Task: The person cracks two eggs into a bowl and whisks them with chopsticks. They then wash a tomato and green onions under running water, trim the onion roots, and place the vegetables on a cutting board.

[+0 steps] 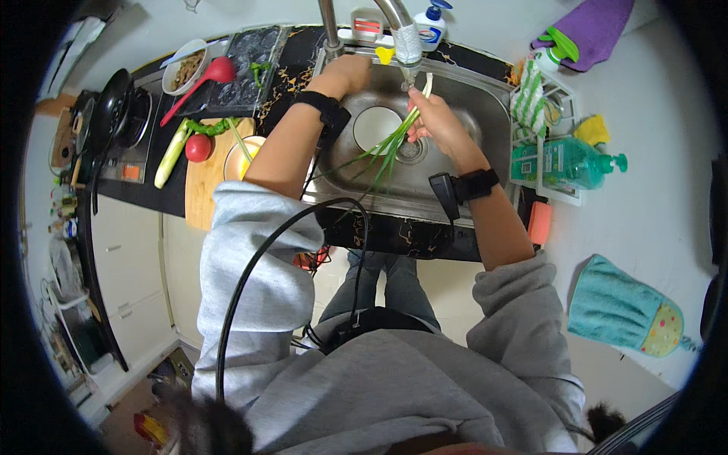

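Note:
My right hand (437, 122) grips a small bunch of green onions (401, 132) near their white ends. The white ends point up beside the faucet spout (407, 48), and the green leaves hang down to the left over the sink (480, 108). Under the leaves, a round white dish (372, 126) lies on the sink's bottom, left of the drain (412, 151). My left hand (348, 74) is at the sink's back left, by the metal faucet post (333, 42) and left of a yellow tab (385, 55). Its fingers point away from me, so their grip is hidden.
Left of the sink, a wooden cutting board (199, 187) bears a tomato (198, 148) and a bowl (233, 162), partly behind my left arm. A red ladle (219, 71) lies farther back. A caddy with a green soap bottle (569, 162) stands right. A black cable (244, 273) loops before me.

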A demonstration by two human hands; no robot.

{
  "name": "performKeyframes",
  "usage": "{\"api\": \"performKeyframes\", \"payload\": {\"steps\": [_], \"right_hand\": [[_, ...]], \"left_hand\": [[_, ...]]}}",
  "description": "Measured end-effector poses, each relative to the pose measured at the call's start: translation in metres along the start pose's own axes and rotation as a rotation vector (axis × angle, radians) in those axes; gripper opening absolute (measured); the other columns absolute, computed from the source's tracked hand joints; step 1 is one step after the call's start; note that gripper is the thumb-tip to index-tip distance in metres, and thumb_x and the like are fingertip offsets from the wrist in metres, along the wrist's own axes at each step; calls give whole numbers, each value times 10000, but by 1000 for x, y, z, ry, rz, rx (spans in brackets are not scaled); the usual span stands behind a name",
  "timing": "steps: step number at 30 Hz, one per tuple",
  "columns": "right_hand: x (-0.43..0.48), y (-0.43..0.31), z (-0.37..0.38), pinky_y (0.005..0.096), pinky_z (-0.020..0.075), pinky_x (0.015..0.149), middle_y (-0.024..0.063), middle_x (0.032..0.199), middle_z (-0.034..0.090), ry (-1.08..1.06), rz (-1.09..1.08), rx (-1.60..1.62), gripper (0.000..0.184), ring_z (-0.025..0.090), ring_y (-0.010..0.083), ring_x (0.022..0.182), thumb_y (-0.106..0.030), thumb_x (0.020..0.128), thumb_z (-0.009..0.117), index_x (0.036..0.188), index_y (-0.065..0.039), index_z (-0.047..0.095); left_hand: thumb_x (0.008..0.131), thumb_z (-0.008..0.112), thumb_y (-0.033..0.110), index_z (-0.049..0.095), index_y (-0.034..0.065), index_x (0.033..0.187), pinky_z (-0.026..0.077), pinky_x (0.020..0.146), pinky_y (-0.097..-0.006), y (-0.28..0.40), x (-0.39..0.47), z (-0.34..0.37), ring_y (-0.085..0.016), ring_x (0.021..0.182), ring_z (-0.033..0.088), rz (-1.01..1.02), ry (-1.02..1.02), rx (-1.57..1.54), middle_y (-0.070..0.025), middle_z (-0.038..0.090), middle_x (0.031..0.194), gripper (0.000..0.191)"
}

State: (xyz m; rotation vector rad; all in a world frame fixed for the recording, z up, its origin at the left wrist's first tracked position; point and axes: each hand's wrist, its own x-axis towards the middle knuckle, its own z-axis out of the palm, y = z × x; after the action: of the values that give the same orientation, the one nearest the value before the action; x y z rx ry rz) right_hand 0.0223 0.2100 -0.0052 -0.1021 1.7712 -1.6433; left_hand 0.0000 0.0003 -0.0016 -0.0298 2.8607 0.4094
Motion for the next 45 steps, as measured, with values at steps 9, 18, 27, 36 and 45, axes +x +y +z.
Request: {"api": "performKeyframes", "payload": {"steps": [9, 18, 27, 36, 45], "right_hand": [[24, 8, 8, 296, 489, 482, 64, 777, 552, -299, 12, -235, 207, 552, 146, 567, -187, 898, 434, 991, -14, 500], [36, 11, 10, 299, 527, 544, 125, 789, 634, -106, -108, -38, 263, 641, 193, 649, -173, 889, 476, 893, 62, 593], [35, -3, 2, 254, 489, 537, 91, 765, 617, 23, -270, 123, 177, 589, 148, 635, -130, 854, 517, 876, 22, 606], [22, -13, -40, 240, 514, 593, 77, 864, 612, 96, -273, -83, 191, 585, 125, 693, -172, 889, 556, 987, -10, 577], [21, -21, -67, 269, 547, 555, 114, 800, 625, 307, -428, -62, 198, 631, 163, 636, -152, 896, 530, 957, 34, 561]], "left_hand": [[879, 573, 199, 557, 50, 923, 441, 533, -250, 45, -39, 39, -83, 617, 529, 80, 34, -1223, -7, 583, 752, 156], [974, 372, 301, 529, 17, 1107, 447, 737, -242, 60, -58, 61, -96, 808, 540, -38, 213, -1323, -33, 583, 916, 351], [964, 404, 330, 563, 34, 1016, 409, 723, -242, 61, -63, 73, -97, 754, 480, -118, 230, -1149, -4, 552, 838, 340], [904, 530, 300, 590, 21, 995, 407, 647, -244, 70, -46, 70, -82, 716, 483, -133, 236, -965, -16, 566, 791, 299], [916, 437, 371, 586, 17, 929, 442, 735, -439, 60, -38, 94, -404, 853, 565, 32, 298, -564, -225, 609, 871, 384]]}}
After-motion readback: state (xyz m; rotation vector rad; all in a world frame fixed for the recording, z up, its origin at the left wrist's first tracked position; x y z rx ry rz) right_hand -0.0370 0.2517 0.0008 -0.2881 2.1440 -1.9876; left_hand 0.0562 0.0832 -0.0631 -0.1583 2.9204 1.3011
